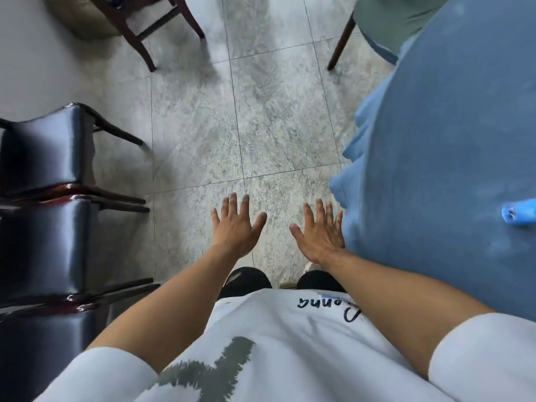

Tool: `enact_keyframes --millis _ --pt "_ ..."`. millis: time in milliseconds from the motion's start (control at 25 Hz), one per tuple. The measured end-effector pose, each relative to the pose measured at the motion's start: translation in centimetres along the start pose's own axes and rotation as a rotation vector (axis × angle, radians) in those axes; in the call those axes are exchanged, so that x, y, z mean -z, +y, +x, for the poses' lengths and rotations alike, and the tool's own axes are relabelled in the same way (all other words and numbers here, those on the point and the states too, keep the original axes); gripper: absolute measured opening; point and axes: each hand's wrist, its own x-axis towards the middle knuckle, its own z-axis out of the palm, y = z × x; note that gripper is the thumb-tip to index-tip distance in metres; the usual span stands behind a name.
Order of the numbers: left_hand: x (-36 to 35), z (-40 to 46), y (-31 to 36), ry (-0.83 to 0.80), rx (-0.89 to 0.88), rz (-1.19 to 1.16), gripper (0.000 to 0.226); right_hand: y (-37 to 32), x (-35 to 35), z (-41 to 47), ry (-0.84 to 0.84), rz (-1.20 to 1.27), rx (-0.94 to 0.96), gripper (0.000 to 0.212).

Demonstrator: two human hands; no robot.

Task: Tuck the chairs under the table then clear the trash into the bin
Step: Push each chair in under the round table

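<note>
Nearest to me: white T-shirt [290, 343] with dark lettering, both bare forearms reaching forward over the tiled floor [203, 111]. Dark shoes [246, 281] show just past the shirt hem.

Left hand [235, 227]: palm down, fingers spread, its grip wide apart and holding nothing, hovering above the floor. Right hand [322, 230]: likewise flat and spread, nothing in its grip; its outer edge lies just beside the hanging fold of the blue tablecloth [435, 140]. I cannot tell if it touches the cloth.

On my right the table fills the side of the view under that cloth. A small blue piece of trash [519, 212] lies on the cloth near the right edge, well apart from both hands.

On my left, a row of black padded chairs [43, 227] stands side by side along the edge.

Farther off: a dark wooden chair [136, 27] at upper left, standing free on the floor. At upper right, a green-seated chair [385, 21] with one dark leg showing, beside the table's far edge.
</note>
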Motion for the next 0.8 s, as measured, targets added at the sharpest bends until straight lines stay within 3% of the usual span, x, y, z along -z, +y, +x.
enact_keyframes --millis 280,560,800 --pt "6.7 15.0 -2.0 -0.024 0.011 -0.092 0.080 -5.7 9.2 14.1 -0.004 -0.056 -0.008 0.074" --pt "18.0 31.7 -4.7 -0.033 -0.087 -0.050 0.080 -12.4 21.4 26.2 0.079 0.030 -0.124 0.074" --pt "26.7 47.3 0.0 -0.051 -0.192 0.048 0.083 -12.7 32.3 38.4 0.153 0.078 -0.176 0.075"
